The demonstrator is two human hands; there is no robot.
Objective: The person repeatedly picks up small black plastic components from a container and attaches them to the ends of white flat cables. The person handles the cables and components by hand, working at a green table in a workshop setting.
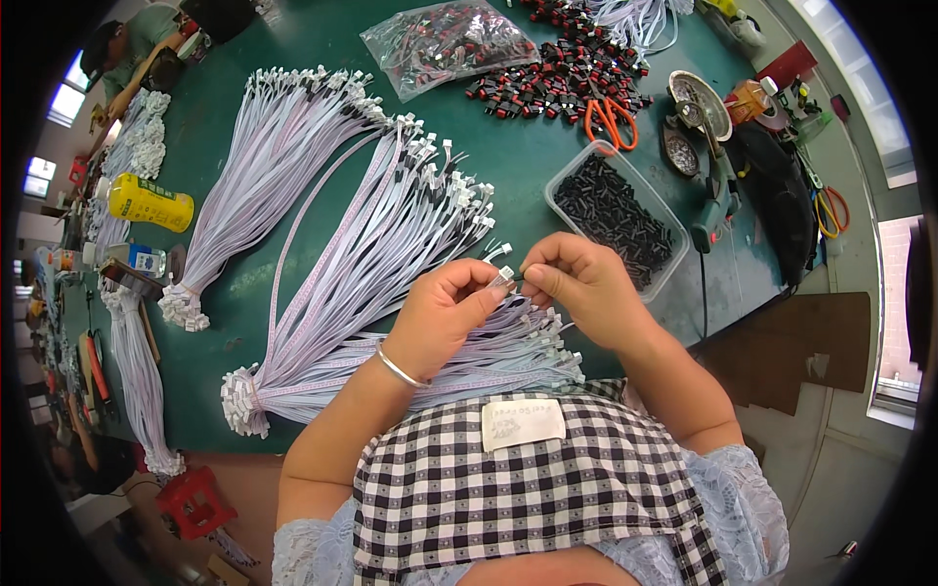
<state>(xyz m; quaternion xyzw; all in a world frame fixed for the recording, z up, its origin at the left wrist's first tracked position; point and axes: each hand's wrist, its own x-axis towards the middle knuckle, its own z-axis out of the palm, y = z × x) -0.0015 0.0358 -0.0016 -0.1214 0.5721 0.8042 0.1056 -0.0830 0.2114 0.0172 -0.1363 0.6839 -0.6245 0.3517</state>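
Observation:
My left hand, with a silver bangle at its wrist, pinches a white connector on the end of a thin flat cable. Close against it, the fingertips of my right hand are closed on a small dark piece, perhaps a short black tube; the fingers hide most of it. Under and beside my hands spreads a large fan of white ribbon cables, tied at its lower left end. Some of its far ends carry black sleeves. A clear plastic tub of short black tubes stands just beyond my right hand.
Another cable bundle lies to the left, near a yellow bottle. At the back are a clear bag, red-and-black parts and orange-handled scissors. A green-handled tool rests at right. Another person sits far left.

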